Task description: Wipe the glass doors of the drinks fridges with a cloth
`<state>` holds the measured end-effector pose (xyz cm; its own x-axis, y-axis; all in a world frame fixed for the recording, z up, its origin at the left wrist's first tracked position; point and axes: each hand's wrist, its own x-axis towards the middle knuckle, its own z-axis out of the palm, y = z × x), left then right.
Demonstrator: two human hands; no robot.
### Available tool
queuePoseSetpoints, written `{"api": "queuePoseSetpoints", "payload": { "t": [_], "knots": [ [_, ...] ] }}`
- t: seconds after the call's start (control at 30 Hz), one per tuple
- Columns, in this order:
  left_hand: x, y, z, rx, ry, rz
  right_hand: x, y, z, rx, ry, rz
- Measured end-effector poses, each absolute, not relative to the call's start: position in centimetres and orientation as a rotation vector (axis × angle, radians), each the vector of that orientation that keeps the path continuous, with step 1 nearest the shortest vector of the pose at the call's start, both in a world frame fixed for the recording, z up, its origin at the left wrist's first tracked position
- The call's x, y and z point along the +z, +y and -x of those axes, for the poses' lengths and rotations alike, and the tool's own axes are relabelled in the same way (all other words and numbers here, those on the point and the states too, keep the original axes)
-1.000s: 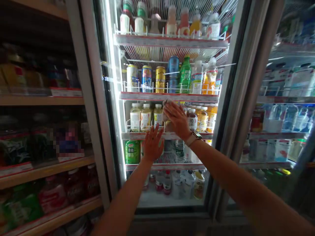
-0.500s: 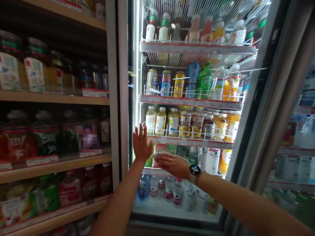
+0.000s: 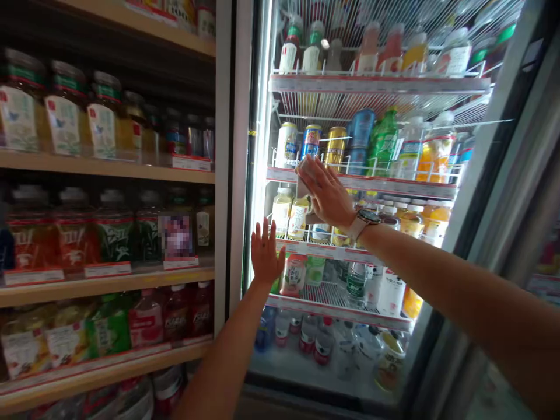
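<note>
My left hand [image 3: 265, 256] lies flat with fingers spread against the glass door of a lit drinks fridge, near its left edge. Higher and to the right, my right hand [image 3: 326, 192] presses a pale cloth [image 3: 303, 186] against the same glass. Most of that cloth is hidden under the palm and fingers. A watch [image 3: 366, 218] is on my right wrist. Behind the glass, a gold can [image 3: 335, 147], a blue can [image 3: 311, 140] and yellow drink bottles [image 3: 298, 217] stand on wire shelves near the right hand.
To the left, open wooden shelves [image 3: 109, 166] hold rows of bottled drinks. A dark upright door frame [image 3: 485, 192] runs along the fridge's right side. A green bottle [image 3: 383, 143] and an orange drink bottle [image 3: 437, 149] stand inside on the second shelf.
My right hand has moved up and slightly right across the glass with the cloth. My left hand stays flat at the door's left side. The view has shifted a little left.
</note>
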<state>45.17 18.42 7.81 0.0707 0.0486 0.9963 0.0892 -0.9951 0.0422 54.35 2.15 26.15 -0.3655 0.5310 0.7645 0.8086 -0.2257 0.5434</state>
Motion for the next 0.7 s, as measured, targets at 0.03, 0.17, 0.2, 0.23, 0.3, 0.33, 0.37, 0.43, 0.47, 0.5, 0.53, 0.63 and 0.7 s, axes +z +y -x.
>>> {"api": "queuePoseSetpoints", "payload": {
  "t": [0.03, 0.17, 0.2, 0.23, 0.3, 0.33, 0.37, 0.43, 0.47, 0.5, 0.53, 0.63, 0.7],
  "knots": [
    [7.8, 18.4, -45.1, -2.113, -0.151, 2.283, 25.5, 2.4, -54.2, -1.608, -1.806, 1.598],
    [7.8, 18.4, -45.1, -2.1, -0.144, 2.29, 20.5, 2.9, -53.7, -1.533, -2.128, 1.59],
    [7.8, 18.5, -45.1, -2.098, -0.135, 2.287, 19.2, 2.9, -53.7, -1.506, -2.199, 1.593],
    [7.8, 18.5, -45.1, -2.092, -0.124, 2.288, 18.0, 2.7, -53.7, -1.481, -2.254, 1.595],
    [7.8, 18.7, -44.7, -2.058, -0.105, 2.316, 16.2, 2.3, -53.6, -1.438, -2.328, 1.603],
    [7.7, 18.8, -44.4, -2.027, -0.097, 2.347, 15.5, 2.1, -53.6, -1.422, -2.357, 1.605],
    [7.5, 18.9, -43.8, -1.986, -0.088, 2.386, 15.0, 1.9, -53.6, -1.413, -2.378, 1.605],
    [6.9, 19.3, -42.2, -1.863, -0.041, 2.465, 14.2, 1.7, -53.6, -1.42, -2.397, 1.591],
    [6.4, 19.7, -41.0, -1.782, -0.001, 2.493, 14.0, 1.7, -53.6, -1.431, -2.398, 1.584],
    [6.0, 20.2, -39.7, -1.698, 0.043, 2.508, 13.8, 1.7, -53.6, -1.447, -2.392, 1.582],
    [5.4, 20.9, -38.3, -1.616, 0.086, 2.507, 13.6, 1.8, -53.7, -1.468, -2.377, 1.58],
    [4.3, 24.6, -33.8, -1.488, 0.082, 2.443, 13.1, 2.1, -53.8, -1.51, -2.357, 1.58],
    [4.4, 28.3, -31.2, -1.449, -0.074, 2.384, 12.9, 2.3, -53.9, -1.522, -2.354, 1.565]
  ]
}}
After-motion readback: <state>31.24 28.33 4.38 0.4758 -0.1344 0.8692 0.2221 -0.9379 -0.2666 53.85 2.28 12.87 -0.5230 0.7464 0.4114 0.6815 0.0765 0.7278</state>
